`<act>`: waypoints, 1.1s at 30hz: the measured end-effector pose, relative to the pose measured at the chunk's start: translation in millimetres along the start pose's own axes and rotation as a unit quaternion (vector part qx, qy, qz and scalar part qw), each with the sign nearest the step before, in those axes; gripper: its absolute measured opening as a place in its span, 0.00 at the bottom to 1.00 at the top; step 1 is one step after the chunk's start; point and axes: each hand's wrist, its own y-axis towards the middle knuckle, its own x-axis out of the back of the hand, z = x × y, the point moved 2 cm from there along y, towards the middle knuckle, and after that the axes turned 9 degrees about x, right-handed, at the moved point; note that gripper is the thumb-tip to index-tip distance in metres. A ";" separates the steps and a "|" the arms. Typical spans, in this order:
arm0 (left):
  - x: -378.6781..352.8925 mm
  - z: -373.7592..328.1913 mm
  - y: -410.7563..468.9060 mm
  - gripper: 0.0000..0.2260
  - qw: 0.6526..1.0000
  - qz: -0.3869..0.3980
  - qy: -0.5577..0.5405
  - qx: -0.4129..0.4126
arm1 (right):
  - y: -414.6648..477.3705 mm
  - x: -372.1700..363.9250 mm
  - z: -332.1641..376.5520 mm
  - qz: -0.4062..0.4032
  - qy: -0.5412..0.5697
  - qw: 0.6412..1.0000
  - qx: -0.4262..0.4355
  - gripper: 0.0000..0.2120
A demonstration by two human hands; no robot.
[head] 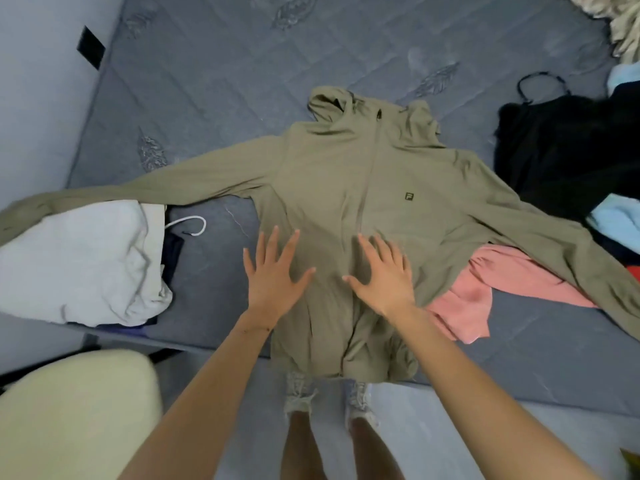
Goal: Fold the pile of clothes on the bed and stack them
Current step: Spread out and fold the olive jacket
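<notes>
An olive-green hooded zip jacket (349, 174) lies front-up on the grey mattress (221, 64), hood away from me, both sleeves spread wide to the sides. Its hem hangs over the near edge of the bed. My left hand (275, 275) lies flat with fingers spread on the lower left of the jacket. My right hand (384, 273) lies flat and spread on the lower front, just right of the zip. A folded white garment (76, 258) rests on a dark folded piece at the left, with the jacket's left sleeve across its far edge.
A pink garment (485, 296) lies partly under the jacket's right side. A loose heap of black (561, 147), light blue (620, 216) and red clothes sits at the right. A beige blanket (620, 22) fills the far right corner. A pale yellow cushion (69, 420) is near left.
</notes>
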 end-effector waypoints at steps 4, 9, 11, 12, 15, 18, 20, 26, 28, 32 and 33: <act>-26.4 -3.6 -22.6 0.33 1.000 0.028 0.002 -0.012 | -30.0 -27.1 -19.8 -0.009 0.028 0.999 -0.020 0.39; -66.0 15.0 -50.7 0.34 0.997 0.081 0.009 -0.008 | -70.0 -73.0 -38.4 -0.015 0.051 0.996 -0.074 0.41; -77.9 25.0 -65.0 0.35 0.996 0.093 0.002 -0.004 | -85.5 -92.7 -41.0 -0.024 0.074 0.991 -0.110 0.43; -82.5 30.2 -72.4 0.35 0.996 0.093 -0.007 0.002 | -92.8 -102.1 -41.5 -0.031 0.095 0.986 -0.133 0.43; -93.8 46.7 -91.3 0.40 0.990 0.090 -0.089 0.069 | -113.1 -127.9 -41.8 -0.043 0.152 0.965 -0.211 0.46; -108.0 62.9 -101.1 0.36 0.948 0.089 -0.260 0.163 | -124.8 -147.5 -44.5 -0.073 0.213 0.935 -0.273 0.48; -117.3 69.9 -107.2 0.27 0.923 0.092 -0.315 0.200 | -124.2 -156.2 -47.5 -0.110 0.258 0.912 -0.298 0.48; -135.7 72.9 -114.4 0.16 0.946 0.023 -0.288 0.149 | -117.1 -169.2 -63.6 -0.123 0.264 0.886 -0.360 0.30; -137.8 69.0 -115.5 0.04 0.954 0.013 -0.276 0.117 | -120.5 -168.1 -66.0 -0.120 0.265 0.896 -0.335 0.15; -129.2 62.9 -125.9 0.10 0.950 -0.064 -0.297 0.076 | -137.7 -164.1 -69.5 -0.205 0.354 0.875 -0.260 0.12; -124.6 61.5 -129.9 0.09 0.945 -0.076 -0.308 0.072 | -142.8 -161.8 -69.9 -0.218 0.380 0.860 -0.263 0.10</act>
